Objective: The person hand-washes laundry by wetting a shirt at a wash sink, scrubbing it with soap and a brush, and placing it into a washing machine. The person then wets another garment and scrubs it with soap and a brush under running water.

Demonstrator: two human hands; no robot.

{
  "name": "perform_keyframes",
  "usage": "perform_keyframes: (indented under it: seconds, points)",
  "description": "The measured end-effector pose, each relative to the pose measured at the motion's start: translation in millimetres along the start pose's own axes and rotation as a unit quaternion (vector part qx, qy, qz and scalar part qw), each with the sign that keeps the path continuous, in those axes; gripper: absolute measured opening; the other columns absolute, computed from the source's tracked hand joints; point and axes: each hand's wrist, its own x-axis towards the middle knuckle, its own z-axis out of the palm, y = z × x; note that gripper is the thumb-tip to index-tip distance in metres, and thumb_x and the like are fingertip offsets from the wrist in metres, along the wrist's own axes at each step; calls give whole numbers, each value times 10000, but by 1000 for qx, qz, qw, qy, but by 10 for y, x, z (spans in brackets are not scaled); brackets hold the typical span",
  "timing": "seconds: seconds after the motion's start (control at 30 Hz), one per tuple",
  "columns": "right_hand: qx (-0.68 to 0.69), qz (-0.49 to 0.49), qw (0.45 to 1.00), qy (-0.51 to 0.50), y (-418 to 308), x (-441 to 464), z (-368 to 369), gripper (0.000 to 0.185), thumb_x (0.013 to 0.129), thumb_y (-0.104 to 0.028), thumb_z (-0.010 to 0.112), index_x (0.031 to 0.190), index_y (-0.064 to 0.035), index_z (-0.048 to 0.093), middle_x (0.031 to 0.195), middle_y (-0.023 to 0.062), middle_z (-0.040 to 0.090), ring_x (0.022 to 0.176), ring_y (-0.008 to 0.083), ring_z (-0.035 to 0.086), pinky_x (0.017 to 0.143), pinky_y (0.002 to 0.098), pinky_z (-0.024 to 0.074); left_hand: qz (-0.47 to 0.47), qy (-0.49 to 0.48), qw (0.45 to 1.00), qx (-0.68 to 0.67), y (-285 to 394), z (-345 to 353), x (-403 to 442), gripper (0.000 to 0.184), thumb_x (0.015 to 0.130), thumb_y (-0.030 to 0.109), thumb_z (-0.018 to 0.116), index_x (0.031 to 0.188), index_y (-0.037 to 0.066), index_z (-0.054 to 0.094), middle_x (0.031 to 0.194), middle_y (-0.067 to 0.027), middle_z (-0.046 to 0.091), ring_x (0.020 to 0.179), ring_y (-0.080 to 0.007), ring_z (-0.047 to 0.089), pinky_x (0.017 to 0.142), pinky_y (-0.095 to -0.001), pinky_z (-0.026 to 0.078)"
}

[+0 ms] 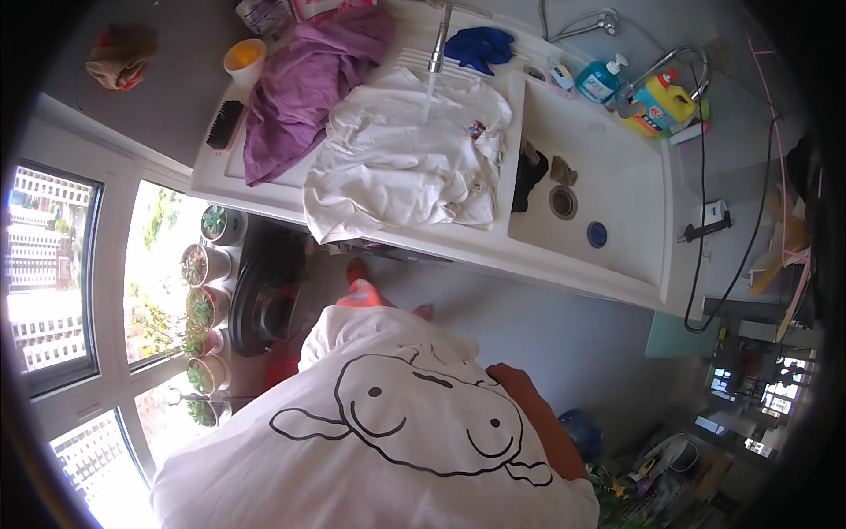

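White and thin-looking, the shirt [388, 167] lies spread and rumpled on the ribbed side of the sink [573, 260], under the tap [436, 60], with water running onto it; its near corner reaches the front edge and the purple cloth [308, 88] is at its left; it looks soaked, so it should be soft and limp, heavier than when dry, slippery over the ribs and prone to drip and sag if lifted by one corner; the steadiest hold is probably a gathered bunch at each side, fingers hooked well under the folds, with care around the small coloured patch [476, 130]; the right hand [504, 377] is low by the worn top [423, 406], away from the wet cloth, its fingers too hidden to tell whether wide or narrow; the left hand is out of sight, so its state cannot be told.
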Motion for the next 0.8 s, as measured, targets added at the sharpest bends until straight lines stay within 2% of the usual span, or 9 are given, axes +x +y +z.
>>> perform_keyframes:
  seconds: [0.07, 0.17, 0.33, 0.67, 0.73, 0.8]
  points:
    - [44, -12, 996, 81, 86, -135, 157, 210, 743, -244, 516, 784, -39, 541, 718, 147, 534, 631, 261, 533, 597, 373, 423, 0, -5, 1000, 6, 9, -26, 0, 241, 746, 239, 523, 747, 0, 555, 716, -76, 566, 685, -148, 526, 614, -279, 404]
    - [104, 11, 982, 157, 182, -201, 385, 215, 747, -248, 513, 773, -35, 536, 704, 147, 528, 622, 254, 523, 589, 372, 418, 0, -15, 1000, 22, 51, -90, 27, 238, 741, 236, 528, 736, 0, 557, 706, -74, 568, 676, -146, 527, 606, -279, 406]
    - [189, 91, 952, 221, 262, -114, 743, 226, 753, -253, 510, 754, -28, 529, 680, 146, 518, 606, 241, 504, 575, 370, 410, 13, -40, 997, 65, 195, -227, 157, 232, 733, 230, 537, 717, 1, 561, 689, -71, 570, 661, -143, 530, 593, -280, 410]
    - [284, 164, 894, 306, 302, 136, 1188, 256, 766, -265, 502, 717, -15, 515, 634, 145, 497, 574, 217, 468, 547, 366, 395, 81, -77, 977, 180, 656, -501, 457, 222, 717, 219, 554, 680, 1, 570, 656, -66, 574, 630, -135, 535, 566, -282, 416]
    - [292, 170, 887, 315, 297, 175, 1237, 263, 769, -267, 501, 709, -12, 512, 625, 144, 493, 568, 212, 461, 541, 365, 392, 91, -83, 983, 137, 621, -544, 454, 220, 714, 217, 558, 673, 1, 571, 649, -65, 575, 624, -134, 536, 560, -282, 418]
    - [298, 175, 882, 320, 296, 213, 1272, 270, 772, -270, 499, 702, -9, 509, 615, 144, 489, 561, 207, 454, 535, 364, 388, 32, -146, 980, -129, 547, -558, 382, 217, 727, 216, 529, 681, 10, 580, 663, -69, 585, 639, -142, 548, 569, -289, 424]
